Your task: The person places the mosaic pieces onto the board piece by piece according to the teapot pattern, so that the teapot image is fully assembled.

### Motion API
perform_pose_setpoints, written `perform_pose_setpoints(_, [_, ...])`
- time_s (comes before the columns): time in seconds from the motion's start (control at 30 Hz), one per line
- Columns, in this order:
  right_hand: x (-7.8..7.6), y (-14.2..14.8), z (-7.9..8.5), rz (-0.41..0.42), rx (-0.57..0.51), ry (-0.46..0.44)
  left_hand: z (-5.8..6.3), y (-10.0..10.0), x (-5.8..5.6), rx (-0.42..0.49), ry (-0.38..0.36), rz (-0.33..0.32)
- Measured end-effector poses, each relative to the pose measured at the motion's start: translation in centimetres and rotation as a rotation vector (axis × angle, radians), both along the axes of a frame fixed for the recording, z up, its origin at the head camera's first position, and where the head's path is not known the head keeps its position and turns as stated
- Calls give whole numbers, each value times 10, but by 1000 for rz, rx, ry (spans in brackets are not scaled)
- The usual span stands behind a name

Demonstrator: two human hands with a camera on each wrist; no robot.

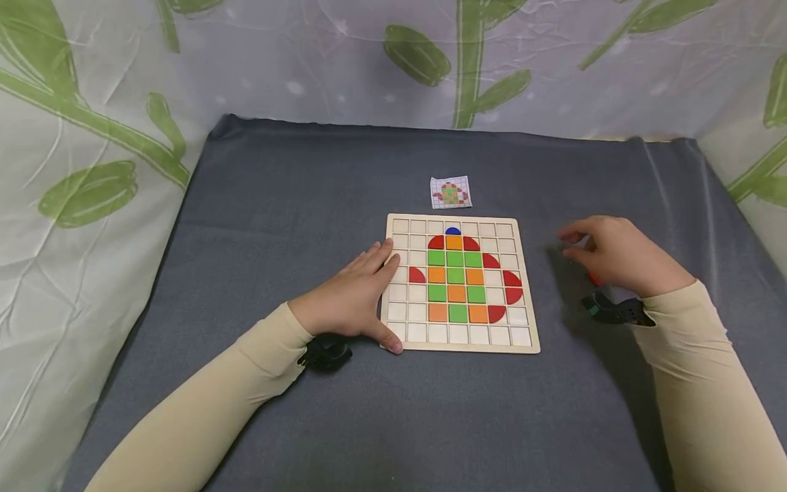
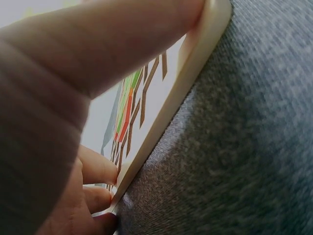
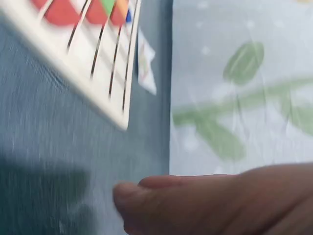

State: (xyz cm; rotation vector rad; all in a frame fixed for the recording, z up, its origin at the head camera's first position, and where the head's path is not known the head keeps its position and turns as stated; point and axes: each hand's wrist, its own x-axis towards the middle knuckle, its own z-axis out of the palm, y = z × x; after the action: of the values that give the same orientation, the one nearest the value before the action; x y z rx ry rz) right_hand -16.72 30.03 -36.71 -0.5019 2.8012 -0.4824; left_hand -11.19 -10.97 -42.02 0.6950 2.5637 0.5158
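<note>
A square wooden grid board (image 1: 529, 335) lies on the cloth, with green, orange, red and blue pieces set in its cells. My left hand (image 1: 350, 294) rests along its left side, fingers stretched on the edge and thumb (image 2: 146, 34) at the near corner. To the right of the board, my right hand (image 1: 621, 256) is held above the cloth with fingers loosely bent. A gap shows between thumb and forefinger, and no piece is visible there. Below that hand, a red piece (image 1: 595, 279) is partly hidden. In the right wrist view, the fingertips (image 3: 128, 192) are apart from the board.
A small printed card (image 1: 451, 193) with a matching coloured pattern lies just behind the board. Dark grey cloth (image 1: 295, 178) covers the table. White curtains with green leaves (image 1: 344, 68) hang behind and at the sides. Dark bands (image 1: 615, 309) circle both wrists.
</note>
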Motion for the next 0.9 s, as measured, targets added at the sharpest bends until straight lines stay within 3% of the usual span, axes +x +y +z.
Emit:
perform_pose_setpoints(0.4, [-6, 43, -3, -38, 112, -175, 0, 0, 0, 10, -1, 3])
perform_pose_setpoints(0.67, [-8, 33, -9, -40, 110, -167, 3, 0, 0, -4, -8, 4])
perform_pose_setpoints(0.9, [-10, 10, -16, 13, 50, -136, 3, 0, 0, -3, -15, 0])
